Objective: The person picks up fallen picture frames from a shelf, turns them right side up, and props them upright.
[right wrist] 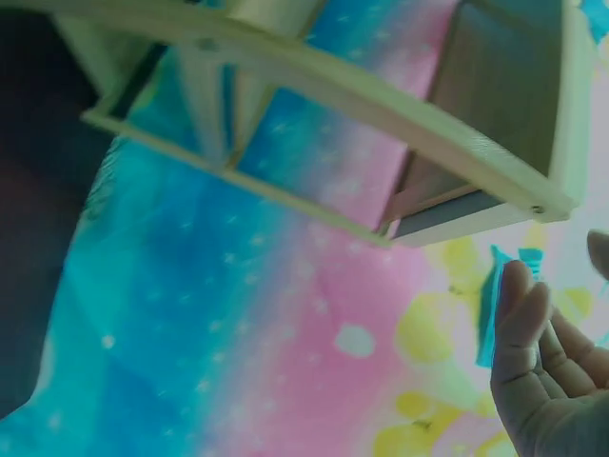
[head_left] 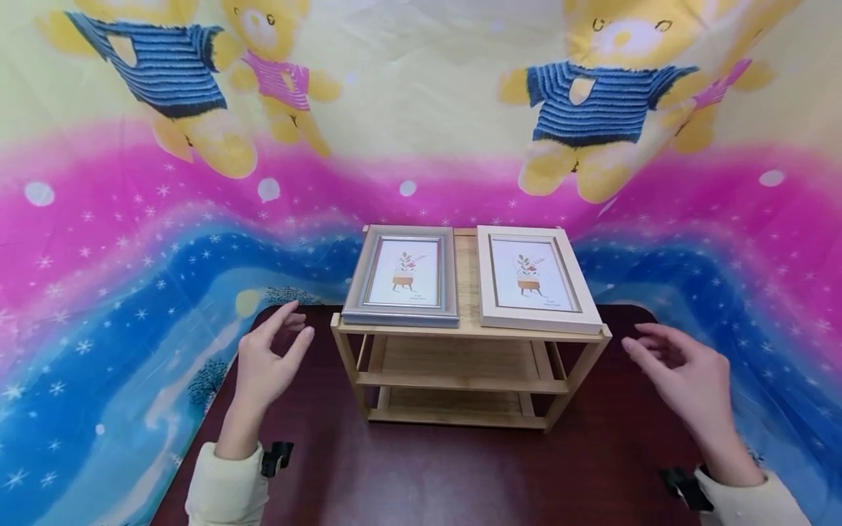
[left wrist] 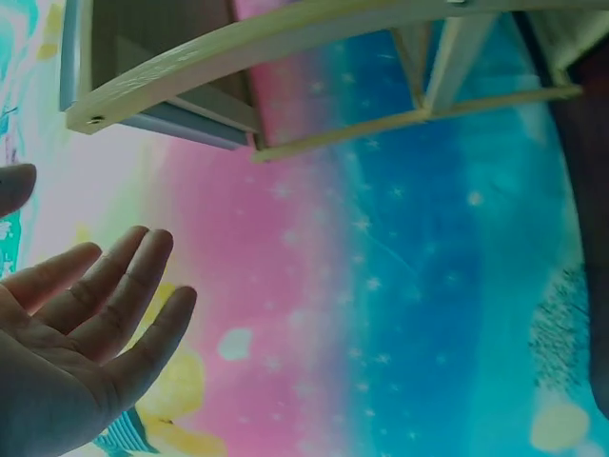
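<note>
A wooden shelf rack (head_left: 454,380) stands on a dark red table. Two picture frames lie on its top: a silver-grey frame (head_left: 449,277) on the left and a cream-white frame (head_left: 487,281) on the right, each around a print of a potted plant. My left hand (head_left: 266,365) hovers to the left of the rack, apart from it, fingers relaxed and holding nothing. On the opposite side my right hand (head_left: 687,380) is also in the air with loosely bent fingers, touching nothing. Both wrist views show the hands beside the rack's side bars (left wrist: 343,33).
A cloth backdrop (head_left: 421,109) printed with bears and snowflakes hangs behind and around the table (head_left: 434,475). Lower shelves (head_left: 460,358) of the rack have open sides. Each wrist carries a black strap mount (head_left: 276,459).
</note>
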Demonstrator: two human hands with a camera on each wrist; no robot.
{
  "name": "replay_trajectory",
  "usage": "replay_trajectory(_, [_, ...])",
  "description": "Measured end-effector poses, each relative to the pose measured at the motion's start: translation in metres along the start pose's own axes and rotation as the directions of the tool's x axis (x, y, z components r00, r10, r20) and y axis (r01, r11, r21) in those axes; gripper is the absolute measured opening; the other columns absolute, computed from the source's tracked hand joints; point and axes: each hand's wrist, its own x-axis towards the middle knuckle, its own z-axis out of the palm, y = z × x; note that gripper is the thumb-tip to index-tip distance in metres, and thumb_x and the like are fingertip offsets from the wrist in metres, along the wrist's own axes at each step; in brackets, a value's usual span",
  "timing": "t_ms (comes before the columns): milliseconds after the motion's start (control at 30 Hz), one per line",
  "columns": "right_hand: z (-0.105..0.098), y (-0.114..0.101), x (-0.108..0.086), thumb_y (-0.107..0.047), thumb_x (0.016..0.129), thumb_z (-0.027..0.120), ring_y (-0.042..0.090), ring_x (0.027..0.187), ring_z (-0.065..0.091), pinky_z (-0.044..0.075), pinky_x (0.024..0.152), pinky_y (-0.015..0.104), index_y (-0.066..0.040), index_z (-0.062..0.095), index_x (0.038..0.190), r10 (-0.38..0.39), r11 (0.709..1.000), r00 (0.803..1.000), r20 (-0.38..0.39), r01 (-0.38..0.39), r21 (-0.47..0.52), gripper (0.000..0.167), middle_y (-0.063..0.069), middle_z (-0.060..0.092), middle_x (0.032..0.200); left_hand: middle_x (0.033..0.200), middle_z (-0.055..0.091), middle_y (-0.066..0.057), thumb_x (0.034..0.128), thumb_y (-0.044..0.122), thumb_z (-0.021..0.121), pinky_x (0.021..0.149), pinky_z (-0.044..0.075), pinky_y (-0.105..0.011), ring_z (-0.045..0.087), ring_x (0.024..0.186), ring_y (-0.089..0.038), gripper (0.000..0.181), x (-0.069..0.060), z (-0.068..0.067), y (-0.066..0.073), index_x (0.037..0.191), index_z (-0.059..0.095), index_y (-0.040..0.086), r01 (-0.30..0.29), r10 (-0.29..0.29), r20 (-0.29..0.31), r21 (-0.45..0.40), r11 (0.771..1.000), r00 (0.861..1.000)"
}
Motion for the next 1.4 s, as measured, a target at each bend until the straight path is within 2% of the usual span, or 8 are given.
replay_trajectory(100, [0.001,-0.011,0.013,-0.022,0.080,0.070,0.000,0.054,0.058,0.043,0.046,0.016,-0.004,0.066,0.099,0.054,0.997,0.998,0.045,-0.057,0.061,0.027,-0.021,0.061,0.066,0.087,0.067,-0.015,0.0790,0.001,0.066,0.067,0.044,-0.008,0.060,0.073,-0.001,0.036,0.014,0.001,0.004,0.114,0.061,-0.002,0.018,-0.018,-0.009,-0.079,0.997,1.000])
replay_trajectory(200, [0.003,-0.022,0.026,-0.025,0.082,0.068,0.007,0.053,0.059,0.044,0.044,0.021,-0.002,0.066,0.098,0.077,0.991,0.993,0.093,-0.087,0.106,0.028,-0.014,0.063,0.065,0.084,0.066,-0.016,0.0817,0.002,0.064,0.062,0.044,-0.008,0.057,0.068,0.005,0.028,0.028,0.001,0.008,0.109,0.063,-0.003,0.047,-0.046,0.015,-0.130,0.990,0.999])
replay_trajectory(367, [0.012,-0.042,0.046,-0.023,0.084,0.065,0.012,0.051,0.058,0.045,0.044,0.023,0.002,0.065,0.094,0.049,0.982,0.990,0.129,-0.071,0.173,0.027,-0.002,0.063,0.063,0.077,0.065,-0.012,0.0853,0.006,0.062,0.056,0.045,-0.014,0.059,0.060,-0.009,0.019,0.049,0.004,0.010,0.102,0.064,-0.002,0.061,-0.050,0.081,-0.135,0.989,0.995])
replay_trajectory(500, [0.024,-0.057,0.061,-0.020,0.085,0.064,0.013,0.049,0.057,0.046,0.044,0.023,0.006,0.064,0.092,0.032,0.965,0.984,0.173,-0.076,0.250,0.027,0.001,0.062,0.060,0.072,0.063,-0.011,0.0864,0.011,0.062,0.056,0.045,-0.017,0.057,0.057,-0.010,0.018,0.061,0.009,0.009,0.099,0.064,-0.001,0.057,-0.043,0.116,-0.126,0.990,0.992])
replay_trajectory(600, [0.033,-0.066,0.070,-0.019,0.085,0.064,0.014,0.052,0.058,0.047,0.045,0.024,0.010,0.061,0.094,0.039,0.936,0.969,0.243,-0.121,0.329,0.031,0.003,0.063,0.063,0.072,0.063,-0.011,0.0873,0.016,0.061,0.055,0.046,-0.020,0.058,0.057,-0.010,0.021,0.070,0.014,0.008,0.100,0.064,0.000,0.114,-0.091,0.154,-0.143,0.983,0.984])
replay_trajectory(1067, [0.076,-0.105,0.100,-0.020,0.088,0.060,0.018,0.060,0.063,0.054,0.059,0.032,0.010,0.062,0.099,0.069,0.936,0.888,0.455,-0.216,0.279,0.032,0.021,0.064,0.083,0.076,0.061,-0.010,0.0882,0.031,0.059,0.060,0.052,-0.037,0.059,0.061,-0.017,0.034,0.105,0.031,0.000,0.109,0.062,0.005,0.314,-0.255,0.337,-0.134,0.940,0.906])
replay_trajectory(1233, [0.091,-0.119,0.108,-0.019,0.088,0.060,0.021,0.068,0.066,0.054,0.067,0.035,0.006,0.062,0.104,0.125,0.925,0.854,0.505,-0.284,0.251,0.030,0.020,0.064,0.091,0.078,0.060,-0.012,0.0890,0.029,0.058,0.059,0.052,-0.032,0.059,0.062,-0.016,0.037,0.116,0.035,-0.001,0.114,0.059,0.002,0.335,-0.260,0.404,-0.125,0.934,0.877])
replay_trajectory(1400, [0.104,-0.132,0.114,-0.022,0.087,0.062,0.021,0.076,0.066,0.053,0.073,0.034,0.003,0.059,0.111,0.146,0.907,0.812,0.566,-0.338,0.251,0.035,0.021,0.062,0.100,0.097,0.060,-0.017,0.0894,0.029,0.057,0.062,0.053,-0.035,0.061,0.071,-0.019,0.043,0.128,0.037,0.004,0.123,0.052,0.003,0.411,-0.325,0.480,-0.082,0.908,0.815])
